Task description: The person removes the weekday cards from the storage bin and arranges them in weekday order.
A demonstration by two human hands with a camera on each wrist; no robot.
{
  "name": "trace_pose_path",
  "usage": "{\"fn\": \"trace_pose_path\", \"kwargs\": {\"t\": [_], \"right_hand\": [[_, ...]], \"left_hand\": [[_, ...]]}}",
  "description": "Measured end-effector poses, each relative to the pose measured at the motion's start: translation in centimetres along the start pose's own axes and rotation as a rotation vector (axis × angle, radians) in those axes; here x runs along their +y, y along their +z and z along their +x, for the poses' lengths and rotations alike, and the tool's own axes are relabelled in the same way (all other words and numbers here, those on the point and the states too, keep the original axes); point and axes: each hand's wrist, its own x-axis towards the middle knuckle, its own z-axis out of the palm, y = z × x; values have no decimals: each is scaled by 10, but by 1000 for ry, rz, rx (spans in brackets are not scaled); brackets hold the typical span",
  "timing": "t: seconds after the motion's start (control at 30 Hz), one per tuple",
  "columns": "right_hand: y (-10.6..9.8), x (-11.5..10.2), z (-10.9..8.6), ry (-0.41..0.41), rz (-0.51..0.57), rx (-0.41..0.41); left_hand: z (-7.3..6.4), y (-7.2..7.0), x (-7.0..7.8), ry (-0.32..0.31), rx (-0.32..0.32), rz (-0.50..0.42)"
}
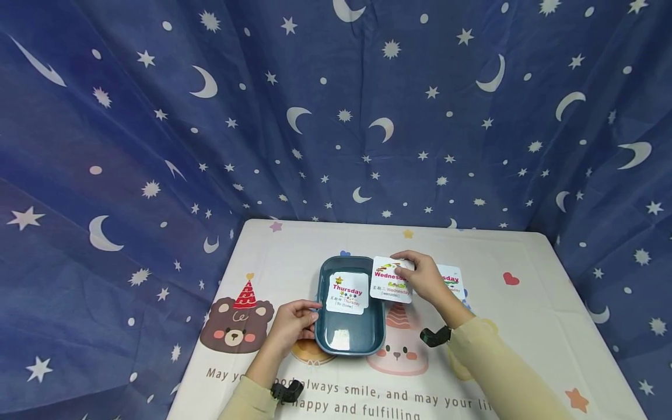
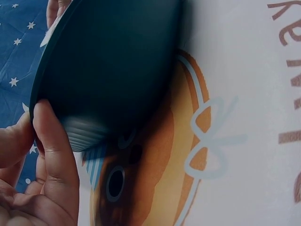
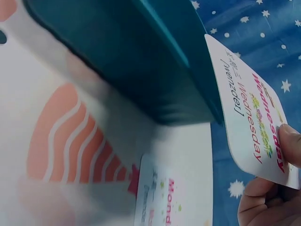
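the right hand (image 1: pixel 424 277) hides the last letters of the big word on the wednesday card (image 1: pixel 385 286) and the first letters on a second card (image 1: pixel 454 279) just past it; above the left hand (image 1: pixel 290 325), the tray (image 2: pixel 113 66) leaves its wrist view; lettering (image 1: pixel 336 390) behind the left forearm (image 1: pixel 264 361) is covered

Left hand (image 1: pixel 291 322) pinching — right hand (image 1: pixel 424 277) pinching too, farther forward.

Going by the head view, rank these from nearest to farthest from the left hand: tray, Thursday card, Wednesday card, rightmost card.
1. Tray: left rim held by the left hand.
2. Thursday card: in the tray.
3. Wednesday card: farther right, held by the right hand.
4. Rightmost card: partly hidden behind the right hand.
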Motion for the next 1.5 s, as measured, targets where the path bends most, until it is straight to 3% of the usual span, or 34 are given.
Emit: {"fn": "trace_pose_path", "kwargs": {"t": [0.6,0.9,1.2,1.5], "right_hand": [[-54,49,-12,38,-45,33],[-79,72,-16,136,-45,52],[-106,103,-15,284,-79,95],[-129,120,-8,348,-80,135]], "left_hand": [[1,1,0,0,4,-2],[2,1,1,-1,10,-6],[0,3,-2,-5,22,-7],[2,2,-2,-7,31,-4]]}}
